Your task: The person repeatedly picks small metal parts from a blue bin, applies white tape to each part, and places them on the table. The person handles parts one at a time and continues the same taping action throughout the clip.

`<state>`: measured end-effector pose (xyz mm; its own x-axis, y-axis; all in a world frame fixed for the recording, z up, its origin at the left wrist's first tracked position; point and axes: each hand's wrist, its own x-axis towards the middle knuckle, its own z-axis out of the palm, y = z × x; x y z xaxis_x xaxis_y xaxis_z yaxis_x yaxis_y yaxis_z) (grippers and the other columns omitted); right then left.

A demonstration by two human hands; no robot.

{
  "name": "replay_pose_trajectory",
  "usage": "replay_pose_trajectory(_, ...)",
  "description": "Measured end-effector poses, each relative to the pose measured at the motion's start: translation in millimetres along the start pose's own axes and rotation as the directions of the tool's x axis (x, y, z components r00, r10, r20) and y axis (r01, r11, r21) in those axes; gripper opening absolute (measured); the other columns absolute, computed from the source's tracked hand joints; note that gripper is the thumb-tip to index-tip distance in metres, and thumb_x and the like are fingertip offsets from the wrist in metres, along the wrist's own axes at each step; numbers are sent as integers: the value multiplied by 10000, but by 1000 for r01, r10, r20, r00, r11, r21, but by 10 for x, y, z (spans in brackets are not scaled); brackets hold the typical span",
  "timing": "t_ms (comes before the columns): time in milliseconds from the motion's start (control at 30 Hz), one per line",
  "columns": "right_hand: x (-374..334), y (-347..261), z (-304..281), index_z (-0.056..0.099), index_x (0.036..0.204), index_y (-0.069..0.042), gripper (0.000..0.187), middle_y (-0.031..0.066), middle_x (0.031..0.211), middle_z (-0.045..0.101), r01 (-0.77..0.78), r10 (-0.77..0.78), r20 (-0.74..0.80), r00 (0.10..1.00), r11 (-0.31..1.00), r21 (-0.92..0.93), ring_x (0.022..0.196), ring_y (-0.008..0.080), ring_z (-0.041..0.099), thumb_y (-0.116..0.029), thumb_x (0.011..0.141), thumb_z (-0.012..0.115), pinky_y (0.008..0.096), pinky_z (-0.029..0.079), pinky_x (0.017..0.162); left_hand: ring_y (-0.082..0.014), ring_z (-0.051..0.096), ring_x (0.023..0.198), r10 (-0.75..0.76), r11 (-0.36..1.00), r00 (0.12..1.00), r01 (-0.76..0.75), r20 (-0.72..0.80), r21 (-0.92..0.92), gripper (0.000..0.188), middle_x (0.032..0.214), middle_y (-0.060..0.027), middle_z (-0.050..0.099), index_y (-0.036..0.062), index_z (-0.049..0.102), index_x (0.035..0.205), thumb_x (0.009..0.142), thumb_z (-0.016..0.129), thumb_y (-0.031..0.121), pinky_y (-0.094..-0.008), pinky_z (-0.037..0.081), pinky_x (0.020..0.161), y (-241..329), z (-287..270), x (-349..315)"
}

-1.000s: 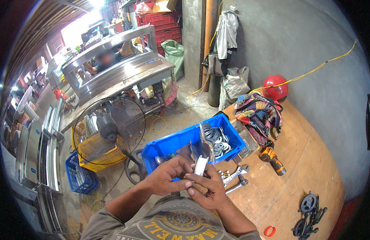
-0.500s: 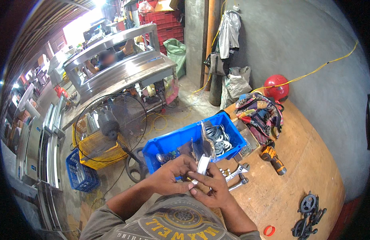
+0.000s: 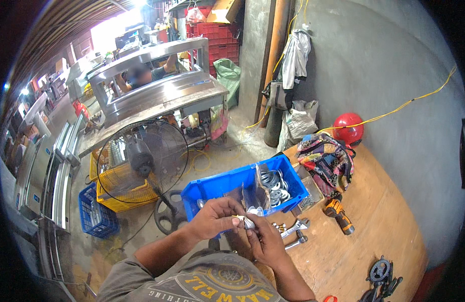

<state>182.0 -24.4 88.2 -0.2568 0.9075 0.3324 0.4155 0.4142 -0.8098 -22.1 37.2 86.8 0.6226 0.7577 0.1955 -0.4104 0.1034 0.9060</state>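
Observation:
My left hand (image 3: 218, 215) is closed, its thumb and fingers pinching a small brass-coloured fitting (image 3: 237, 217), mostly hidden by the fingertips. My right hand (image 3: 265, 238) is closed round a roll of white tape (image 3: 255, 211), partly covered by its fingers. Both hands meet in front of my shirt, fingertips almost touching, at the near edge of a blue bin (image 3: 212, 181). Several metal rings (image 3: 276, 184) lie in the bin's right part, beside torn brown sheeting. Just right of my right hand, several brass fittings (image 3: 279, 227) and an adjustable wrench (image 3: 296, 228) rest on the wooden table.
An orange-black cordless drill (image 3: 339, 215), a patterned backpack (image 3: 325, 160) and black metal parts (image 3: 381, 277) are on the table (image 3: 338, 254). Left of the bin stands a fan (image 3: 142, 156) near yellow and blue crates (image 3: 97, 214). Behind, a person works at a steel counter (image 3: 157, 89).
The white roll has turned and dropped lower between my hands, showing less of its rim. My hands stay close together. The whole view has shifted slightly.

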Motion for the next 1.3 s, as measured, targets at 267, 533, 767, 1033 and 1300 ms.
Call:
replay_pose_trajectory(267, -53, -33, 75, 391, 1443, -15, 555, 234, 1053, 685, -216, 213, 72, 974, 976, 39, 917, 321, 710, -169, 959, 615, 393, 541, 787, -95, 630, 776, -24, 982, 952, 80, -306, 172, 206, 926, -55, 677, 5, 589, 1087, 939, 685, 111, -242, 538, 685, -226, -4, 82)
replay_pose_trajectory(533, -32, 126, 140, 417, 1451, 7, 540, 159, 1040, 694, -214, 211, 45, 977, 970, 112, 872, 185, 697, -167, 977, 610, 307, 538, 759, -103, 629, 794, 35, 998, 970, -22, -242, 55, 203, 939, -52, 679, 13, 596, 1093, 957, 668, 145, -260, 537, 720, -337, -102, 100)
replay_pose_trajectory(767, -58, 169, 226, 463, 1422, 16, 502, 128, 999, 694, -184, 184, 2, 983, 979, 90, 836, 153, 686, -148, 973, 617, 294, 543, 748, -95, 621, 798, 62, 997, 953, -70, -297, -17, 217, 940, -43, 673, 17, 611, 1090, 949, 685, 166, -253, 524, 722, -399, -49, 94)
replay_pose_trajectory(1033, -95, 114, 178, 384, 1470, -11, 567, 135, 1022, 679, -245, 238, 61, 969, 935, 257, 883, 166, 682, -123, 968, 623, 290, 542, 743, -131, 662, 827, 280, 792, 929, -80, -242, 606, 260, 947, -82, 714, 2, 673, 1073, 898, 741, 183, -289, 531, 750, -374, -63, 33)
replay_pose_trajectory(1300, -160, 96, -24, 349, 1466, -3, 619, 124, 1045, 653, -295, 254, 150, 955, 823, 486, 966, 196, 661, -108, 942, 662, 352, 551, 815, -126, 702, 840, 174, 709, 967, 9, -187, 705, 219, 905, -90, 751, 18, 718, 1030, 871, 771, 159, -273, 548, 727, -327, -74, 30)
